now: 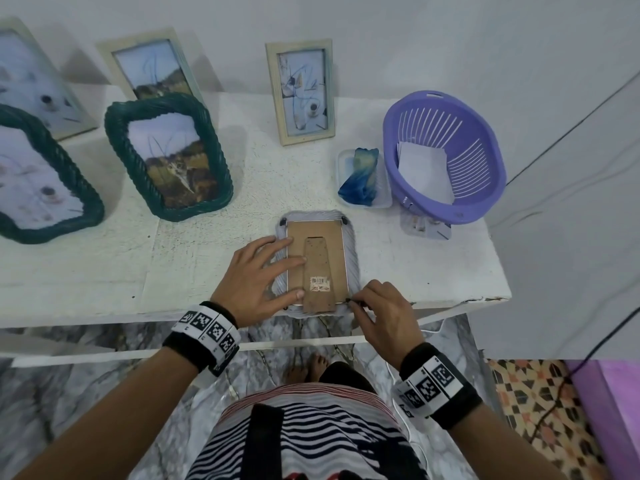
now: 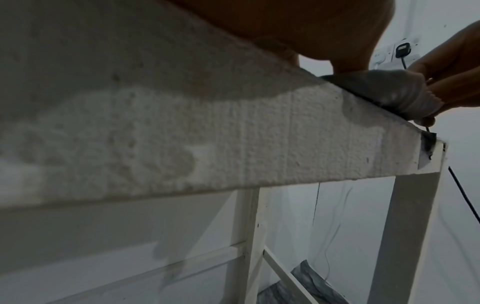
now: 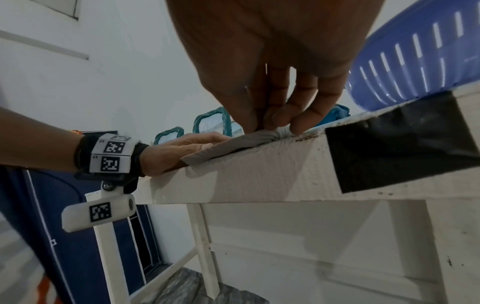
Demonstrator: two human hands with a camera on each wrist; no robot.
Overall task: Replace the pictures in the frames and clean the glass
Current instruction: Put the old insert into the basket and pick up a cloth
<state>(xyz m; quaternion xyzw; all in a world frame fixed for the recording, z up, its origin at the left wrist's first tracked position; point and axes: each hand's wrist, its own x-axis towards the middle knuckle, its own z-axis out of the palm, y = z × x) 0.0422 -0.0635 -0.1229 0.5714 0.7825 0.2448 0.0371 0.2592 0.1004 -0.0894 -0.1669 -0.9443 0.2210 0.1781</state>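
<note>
Pale grey rope-edged picture frame [image 1: 316, 263] face down at the near edge of the white rough-textured table [image 1: 194, 271].
Brown cardboard back faces up. Left hand [image 1: 258, 271] flat on it, fingers straight; right hand [image 1: 382, 311] pinches a small black tab [image 1: 350, 300] at the near right corner. Further back: purple slatted plastic basket [image 1: 446, 157], blue cloth [image 1: 360, 176], upright frames. White wall behind, grey marble floor [image 1: 104, 393] below.

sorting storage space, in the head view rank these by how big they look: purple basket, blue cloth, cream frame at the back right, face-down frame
1. Purple basket
2. Face-down frame and cream frame: they look about alike, and the cream frame stands farther from the camera, so no ranking between them.
3. Blue cloth, plainly smallest.
</note>
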